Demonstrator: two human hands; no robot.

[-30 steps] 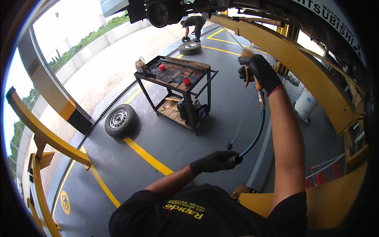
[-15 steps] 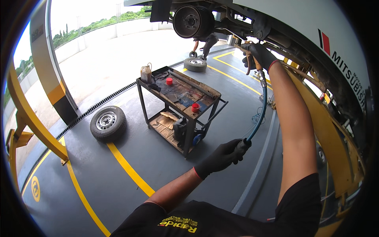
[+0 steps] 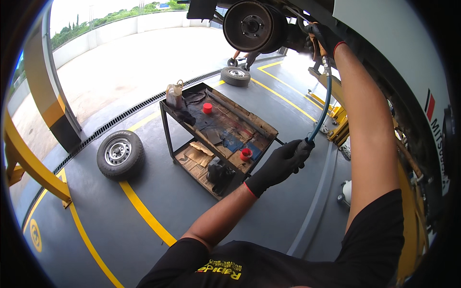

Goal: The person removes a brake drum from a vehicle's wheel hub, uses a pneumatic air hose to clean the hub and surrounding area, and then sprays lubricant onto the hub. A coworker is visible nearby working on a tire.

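My right hand [image 3: 328, 40], in a black glove, is closed around an orange-brown air blow gun [image 3: 315, 46] raised beside the vehicle's underside. The gun's thin nozzle reaches up next to a rusty brake drum [image 3: 249, 27]; its tip is hard to make out. A blue air hose [image 3: 327, 98] hangs from a metal fitting under the gun. My left hand [image 3: 277, 167], gloved in black too, grips the hose lower down, at a dark grey sleeve. Both hands are apart from the drum.
A black two-tier cart [image 3: 206, 137] holds a plastic jug [image 3: 175, 95], a red cap [image 3: 207, 108] and a red cup [image 3: 246, 154]. Wheels lie on the floor, one left [image 3: 120, 154], one farther back [image 3: 235, 76]. A person [image 3: 250, 58] crouches behind the drum. Yellow lift parts [image 3: 342, 122] stand right.
The view has shifted, and the brake drum now looks larger and closer. My right hand has moved the blow gun up nearer to the drum. My left hand still grips the hose.
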